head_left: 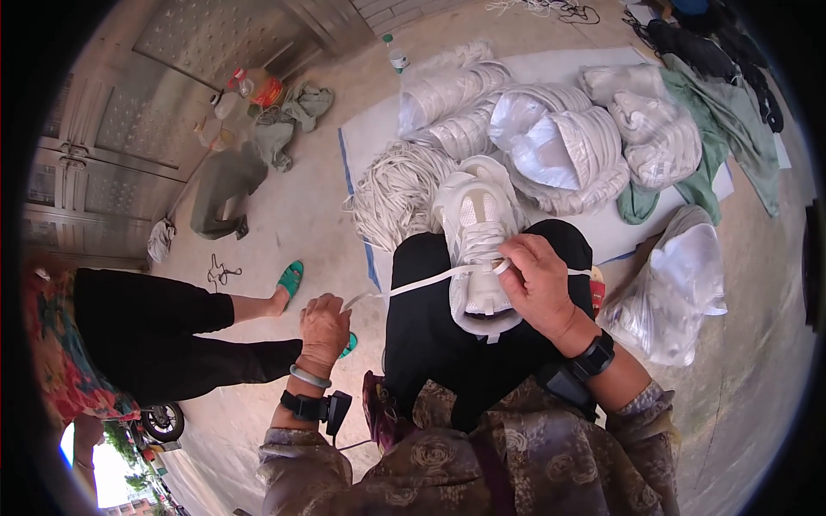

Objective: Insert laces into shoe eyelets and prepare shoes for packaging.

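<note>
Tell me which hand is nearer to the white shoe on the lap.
Right. The right hand is at the shoe, its fingers over the shoe's right side, pinching white lace. The left hand is apart, off to the left, holding a stretched lace.

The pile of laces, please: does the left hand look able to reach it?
Probably yes: the way from the left hand to the lace pile looks open, though the held lace may need releasing first.
</note>
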Action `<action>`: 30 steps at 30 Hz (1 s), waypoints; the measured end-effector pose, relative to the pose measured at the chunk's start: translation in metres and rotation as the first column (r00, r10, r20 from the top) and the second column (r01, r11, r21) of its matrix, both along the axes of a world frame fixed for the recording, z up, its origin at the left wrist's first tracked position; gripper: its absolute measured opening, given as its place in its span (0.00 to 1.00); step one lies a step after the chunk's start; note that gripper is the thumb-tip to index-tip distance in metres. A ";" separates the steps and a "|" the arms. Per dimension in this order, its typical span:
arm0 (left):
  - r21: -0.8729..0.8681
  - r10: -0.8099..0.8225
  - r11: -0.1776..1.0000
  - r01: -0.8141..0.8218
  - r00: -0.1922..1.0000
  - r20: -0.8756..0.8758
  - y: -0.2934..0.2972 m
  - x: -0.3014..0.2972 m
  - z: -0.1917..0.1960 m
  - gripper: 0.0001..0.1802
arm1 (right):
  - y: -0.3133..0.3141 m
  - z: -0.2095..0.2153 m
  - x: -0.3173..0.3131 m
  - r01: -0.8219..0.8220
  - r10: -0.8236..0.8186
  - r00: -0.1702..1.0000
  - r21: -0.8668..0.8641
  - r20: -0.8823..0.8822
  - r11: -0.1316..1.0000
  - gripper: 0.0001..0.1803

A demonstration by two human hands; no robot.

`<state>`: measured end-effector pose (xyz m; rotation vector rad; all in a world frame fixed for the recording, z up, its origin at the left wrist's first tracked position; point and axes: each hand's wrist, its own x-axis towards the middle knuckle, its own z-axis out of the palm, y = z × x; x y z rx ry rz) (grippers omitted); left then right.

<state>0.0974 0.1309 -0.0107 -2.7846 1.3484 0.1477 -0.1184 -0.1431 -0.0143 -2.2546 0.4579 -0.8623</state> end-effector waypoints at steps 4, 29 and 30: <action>-0.414 -0.341 0.865 0.283 0.937 -0.071 -0.085 -0.049 0.008 0.31 | -0.001 0.005 -0.010 0.007 0.002 0.997 0.107 -0.078 0.994 0.15; -0.429 -0.367 0.834 0.347 0.929 0.037 -0.055 -0.055 0.049 0.08 | -0.029 -0.007 -0.053 -0.008 0.142 0.976 0.624 -0.167 0.781 0.03; -0.420 -0.376 0.836 0.354 0.926 0.033 -0.053 -0.058 0.053 0.07 | -0.029 -0.006 -0.054 -0.028 0.143 0.980 0.619 -0.137 0.785 0.03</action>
